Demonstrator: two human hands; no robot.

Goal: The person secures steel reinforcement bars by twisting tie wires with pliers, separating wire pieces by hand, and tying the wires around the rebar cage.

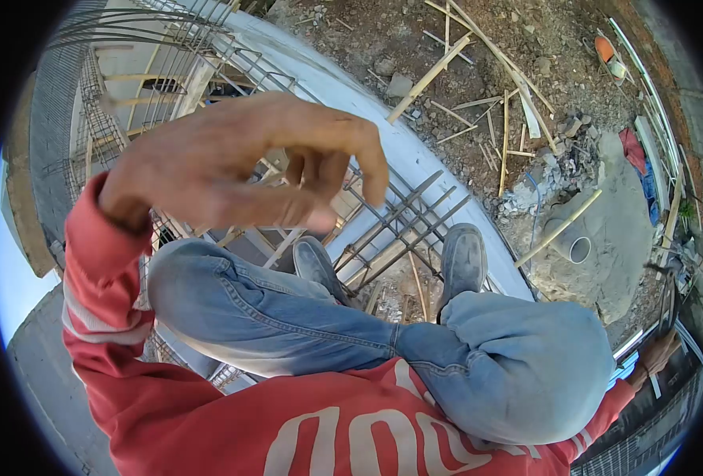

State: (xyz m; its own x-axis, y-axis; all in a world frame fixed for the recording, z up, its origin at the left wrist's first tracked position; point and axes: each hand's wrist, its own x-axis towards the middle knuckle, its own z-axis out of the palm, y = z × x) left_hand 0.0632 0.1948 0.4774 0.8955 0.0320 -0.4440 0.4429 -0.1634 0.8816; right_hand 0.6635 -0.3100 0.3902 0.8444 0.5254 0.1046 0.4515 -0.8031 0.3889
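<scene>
My left hand (228,155) is raised close to the camera at upper left, slightly blurred. Its fingers curl loosely, the index finger bent and apart from the thumb, with nothing visible between them. Far out at the right edge, small and distorted, is my right hand (655,357). Its fingers look closed around something by a thin dark tool-like shape (669,297) whose kind I cannot make out. Below my left hand, crossed steel bars (411,218) lie between my two grey shoes (464,258). My knees are bent and spread wide.
A pale concrete beam edge (343,91) runs diagonally beneath me, high above rubble ground. Bundled rebar (121,32) sticks out at upper left. Timber strips (518,79), a pipe end (579,250) and a wheelbarrow (609,54) are on the ground below.
</scene>
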